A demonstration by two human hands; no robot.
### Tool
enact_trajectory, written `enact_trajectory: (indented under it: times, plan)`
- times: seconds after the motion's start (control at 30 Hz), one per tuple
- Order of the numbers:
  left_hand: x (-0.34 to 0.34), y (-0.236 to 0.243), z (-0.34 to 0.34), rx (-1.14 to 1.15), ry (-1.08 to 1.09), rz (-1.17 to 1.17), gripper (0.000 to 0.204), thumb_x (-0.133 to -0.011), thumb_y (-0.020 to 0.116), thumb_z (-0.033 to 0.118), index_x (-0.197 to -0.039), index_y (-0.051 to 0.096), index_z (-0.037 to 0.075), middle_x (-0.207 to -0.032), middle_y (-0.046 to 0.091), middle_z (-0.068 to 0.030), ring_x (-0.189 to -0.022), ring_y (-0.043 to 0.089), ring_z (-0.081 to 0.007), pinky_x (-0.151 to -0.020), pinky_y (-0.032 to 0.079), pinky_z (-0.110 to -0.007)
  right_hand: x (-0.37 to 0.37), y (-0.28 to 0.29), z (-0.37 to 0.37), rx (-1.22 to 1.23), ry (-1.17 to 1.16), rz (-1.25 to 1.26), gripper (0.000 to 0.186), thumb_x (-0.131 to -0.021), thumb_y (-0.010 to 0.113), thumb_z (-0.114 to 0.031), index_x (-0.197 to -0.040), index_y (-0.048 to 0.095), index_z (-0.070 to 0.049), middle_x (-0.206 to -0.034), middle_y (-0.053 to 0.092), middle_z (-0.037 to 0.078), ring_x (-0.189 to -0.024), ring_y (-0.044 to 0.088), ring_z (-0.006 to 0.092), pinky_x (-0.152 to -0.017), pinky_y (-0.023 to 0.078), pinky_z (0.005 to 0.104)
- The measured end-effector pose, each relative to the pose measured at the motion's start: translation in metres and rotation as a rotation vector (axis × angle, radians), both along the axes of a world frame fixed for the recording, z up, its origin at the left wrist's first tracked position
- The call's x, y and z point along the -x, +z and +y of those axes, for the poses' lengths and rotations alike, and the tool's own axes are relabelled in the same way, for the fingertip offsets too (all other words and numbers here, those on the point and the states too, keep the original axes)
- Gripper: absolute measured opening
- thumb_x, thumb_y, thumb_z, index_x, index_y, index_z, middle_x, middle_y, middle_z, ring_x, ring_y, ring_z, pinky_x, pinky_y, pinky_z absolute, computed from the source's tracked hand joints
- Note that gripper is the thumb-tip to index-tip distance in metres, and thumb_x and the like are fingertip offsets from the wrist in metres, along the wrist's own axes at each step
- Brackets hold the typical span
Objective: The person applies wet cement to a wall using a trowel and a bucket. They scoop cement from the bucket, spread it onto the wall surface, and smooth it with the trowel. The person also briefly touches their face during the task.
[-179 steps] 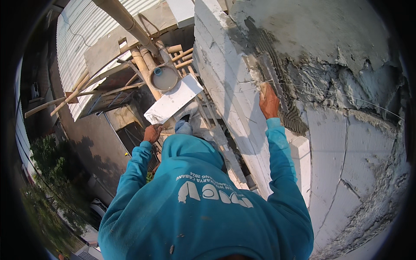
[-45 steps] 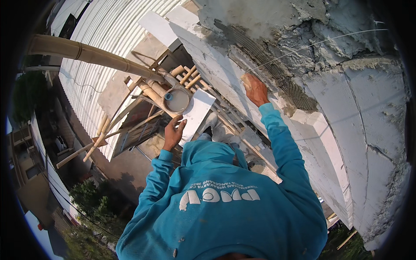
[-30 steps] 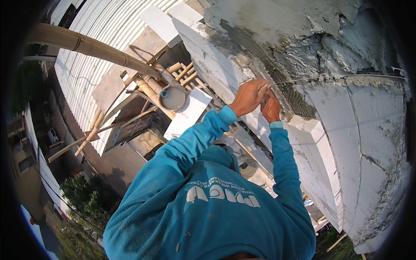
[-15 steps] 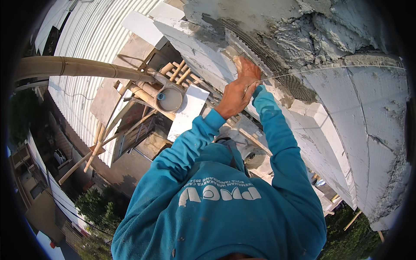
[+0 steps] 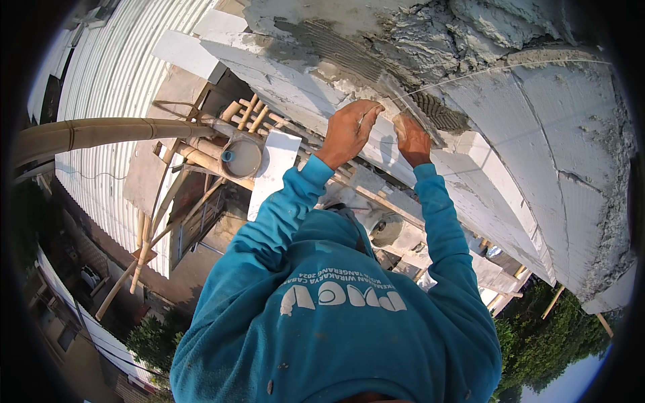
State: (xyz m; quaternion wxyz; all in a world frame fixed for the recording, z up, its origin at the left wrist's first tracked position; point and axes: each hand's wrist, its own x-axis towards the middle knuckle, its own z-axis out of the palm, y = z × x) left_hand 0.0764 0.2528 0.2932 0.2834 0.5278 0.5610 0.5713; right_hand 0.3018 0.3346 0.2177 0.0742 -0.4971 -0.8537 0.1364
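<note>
My right hand [image 5: 411, 140] is raised to the top of a wall of white blocks [image 5: 537, 168], shut around the handle of a notched trowel [image 5: 418, 111]. The blade lies on the grey ridged mortar [image 5: 440, 111]. My left hand [image 5: 349, 131] is up beside it, fingertips at the block's edge next to the blade. A thin string line [image 5: 504, 69] ends there, and I cannot tell whether the fingers pinch it. Teal sleeves cover both arms.
A round bucket of grey mortar [image 5: 240, 158] and a loose white block [image 5: 272, 171] sit on bamboo scaffolding at left. A thick bamboo pole [image 5: 101, 131] crosses over a corrugated roof [image 5: 114, 67]. Far below are buildings and trees [image 5: 537, 342].
My left hand came up from near the bucket to the wall top beside my right hand. Both hands have since shifted a little along the mortar bed.
</note>
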Motion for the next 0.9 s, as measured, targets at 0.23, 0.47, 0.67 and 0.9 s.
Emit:
enact_trajectory:
  times: [0.23,0.47,0.67,0.9]
  plan:
    - [0.01,0.008,0.011,0.078,-0.056,-0.018,0.02,-0.096,0.055,0.018,-0.099,0.067,0.003,-0.071,0.061,-0.0108,-0.06,0.058,-0.0208,-0.059,0.048,-0.033,-0.031,0.002,-0.024,-0.169,-0.104,-0.024,0.043,-0.083,0.064,-0.02,-0.124,0.055,-0.015,-0.107,0.064,0.015,-0.091,0.064,0.0356,-0.076,0.051,0.0475]
    - [0.011,0.009,0.019,0.015,-0.076,-0.006,0.022,-0.098,0.055,0.02,-0.097,0.066,0.001,-0.067,0.057,-0.008,-0.058,0.053,-0.0157,-0.055,0.045,-0.03,-0.043,0.035,-0.039,0.015,-0.272,-0.181,0.037,-0.083,0.066,-0.019,-0.119,0.057,-0.016,-0.099,0.065,0.014,-0.087,0.065,0.0344,-0.071,0.052,0.0466]
    - [0.01,0.002,0.025,0.016,-0.117,-0.019,0.024,-0.099,0.054,0.022,-0.099,0.066,0.001,-0.068,0.06,-0.0082,-0.06,0.054,-0.0146,-0.056,0.045,-0.03,-0.061,0.05,-0.055,-0.028,-0.356,-0.19,0.038,-0.083,0.065,-0.019,-0.12,0.057,-0.014,-0.101,0.063,0.013,-0.084,0.065,0.0347,-0.07,0.052,0.0463]
    - [0.012,0.001,0.032,0.013,-0.141,-0.008,0.025,-0.1,0.052,0.022,-0.099,0.066,0.0,-0.07,0.06,-0.0079,-0.063,0.053,-0.0124,-0.057,0.044,-0.029,-0.057,0.056,-0.087,-0.144,-0.514,-0.156,0.034,-0.082,0.065,-0.016,-0.115,0.056,-0.015,-0.094,0.062,0.013,-0.078,0.065,0.0337,-0.066,0.051,0.0467]
